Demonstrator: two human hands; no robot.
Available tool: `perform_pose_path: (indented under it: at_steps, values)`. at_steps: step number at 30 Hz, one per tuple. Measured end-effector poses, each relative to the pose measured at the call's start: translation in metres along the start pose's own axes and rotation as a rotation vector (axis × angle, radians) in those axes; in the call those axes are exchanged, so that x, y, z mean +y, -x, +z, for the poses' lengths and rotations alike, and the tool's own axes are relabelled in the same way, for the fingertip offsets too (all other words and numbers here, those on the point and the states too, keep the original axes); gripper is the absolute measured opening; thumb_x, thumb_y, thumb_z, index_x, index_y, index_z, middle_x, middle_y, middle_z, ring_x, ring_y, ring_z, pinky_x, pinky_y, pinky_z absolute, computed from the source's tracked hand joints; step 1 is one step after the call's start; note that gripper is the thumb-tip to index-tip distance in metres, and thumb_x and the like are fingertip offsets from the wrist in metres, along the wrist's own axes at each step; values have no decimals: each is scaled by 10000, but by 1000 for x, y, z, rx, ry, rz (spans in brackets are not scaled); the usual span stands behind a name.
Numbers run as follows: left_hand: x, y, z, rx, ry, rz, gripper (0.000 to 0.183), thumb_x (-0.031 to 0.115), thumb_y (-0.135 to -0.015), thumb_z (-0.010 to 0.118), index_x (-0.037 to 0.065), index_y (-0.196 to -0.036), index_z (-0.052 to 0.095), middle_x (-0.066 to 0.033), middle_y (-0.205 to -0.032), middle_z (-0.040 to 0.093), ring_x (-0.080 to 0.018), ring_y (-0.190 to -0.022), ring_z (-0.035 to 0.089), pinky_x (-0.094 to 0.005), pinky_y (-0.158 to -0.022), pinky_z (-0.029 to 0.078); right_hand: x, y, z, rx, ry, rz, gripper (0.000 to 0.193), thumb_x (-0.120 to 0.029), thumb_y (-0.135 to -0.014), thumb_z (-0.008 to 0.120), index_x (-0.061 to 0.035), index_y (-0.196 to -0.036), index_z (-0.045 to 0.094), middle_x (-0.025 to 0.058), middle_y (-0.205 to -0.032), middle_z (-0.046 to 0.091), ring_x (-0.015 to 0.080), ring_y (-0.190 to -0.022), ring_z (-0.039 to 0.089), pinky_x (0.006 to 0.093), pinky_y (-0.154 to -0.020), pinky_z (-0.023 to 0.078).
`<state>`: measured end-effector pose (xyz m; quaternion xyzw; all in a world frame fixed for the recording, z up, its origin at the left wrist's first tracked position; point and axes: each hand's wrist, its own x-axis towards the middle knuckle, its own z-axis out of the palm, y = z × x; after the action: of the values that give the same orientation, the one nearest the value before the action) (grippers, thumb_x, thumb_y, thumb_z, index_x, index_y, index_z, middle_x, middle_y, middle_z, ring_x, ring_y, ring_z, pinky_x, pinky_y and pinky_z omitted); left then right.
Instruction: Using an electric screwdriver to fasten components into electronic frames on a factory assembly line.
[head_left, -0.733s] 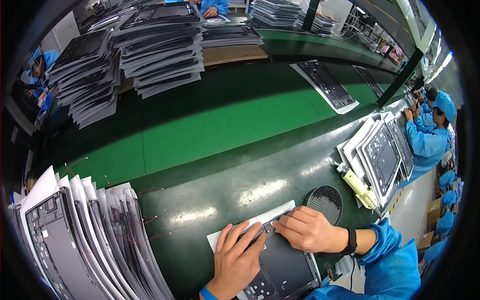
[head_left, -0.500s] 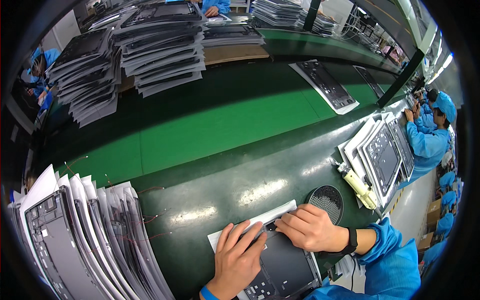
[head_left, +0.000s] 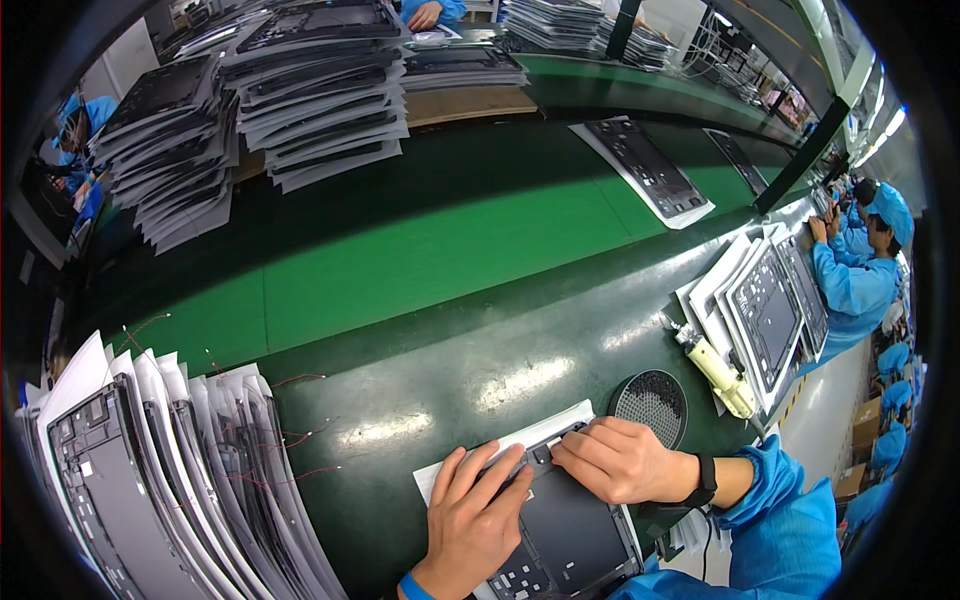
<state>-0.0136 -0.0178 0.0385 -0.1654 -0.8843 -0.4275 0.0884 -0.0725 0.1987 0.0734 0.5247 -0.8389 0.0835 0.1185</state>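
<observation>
A dark grey device housing (head_left: 572,515) with small light patches lies on a white sheet (head_left: 430,482) at the front of the bench. My left hand (head_left: 478,510) rests on its upper left part, fingers spread and stretched out. At the housing's top edge my right hand (head_left: 622,462) is closed in a pinch; its fingertips hide whatever they may hold. Right behind that hand stands a round dark dish (head_left: 650,405) with many tiny dark pieces in it. A pale yellow power screwdriver (head_left: 718,375) lies farther right.
Similar housings with white sheets and thin red wires stand in a leaning row (head_left: 190,480) on the left. More housings (head_left: 770,315) lie at the right, near a co-worker in blue (head_left: 855,275). A green belt (head_left: 430,270) carries housings (head_left: 655,175); tall stacks (head_left: 320,110) rise beyond.
The belt's seam and the housings on it have shifted slightly left. My right fingertips have moved a little along the housing's top edge; my left hand stays in place.
</observation>
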Motion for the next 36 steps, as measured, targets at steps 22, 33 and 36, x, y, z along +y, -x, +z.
perform_pose_path:
  at_steps: [22,33,36]
  values:
    - [0,-1,-3,-16,6,8,274,51,-739,730,56,-1012,750,-71,-1198,663,-268,-1164,576,-474,-1038,407,-7,-1,-3,-71,-67,196,319,-108,-671,684,-7,-972,706,57,-936,643,190,-810,625,294,-667,492]
    - [5,2,-3,-42,-153,106,344,102,-788,691,96,-1131,710,-77,-1202,633,-256,-1158,568,-500,-1044,392,-17,-3,-17,-210,86,162,351,-146,-675,696,-36,-1007,724,37,-953,639,207,-935,610,344,-854,456]
    - [7,-3,-1,-131,-289,172,394,178,-813,692,128,-1204,677,-71,-1195,613,-247,-1150,559,-510,-1045,385,-11,2,-16,-175,76,161,336,-147,-717,638,-28,-1022,716,36,-945,609,208,-986,593,349,-857,447]
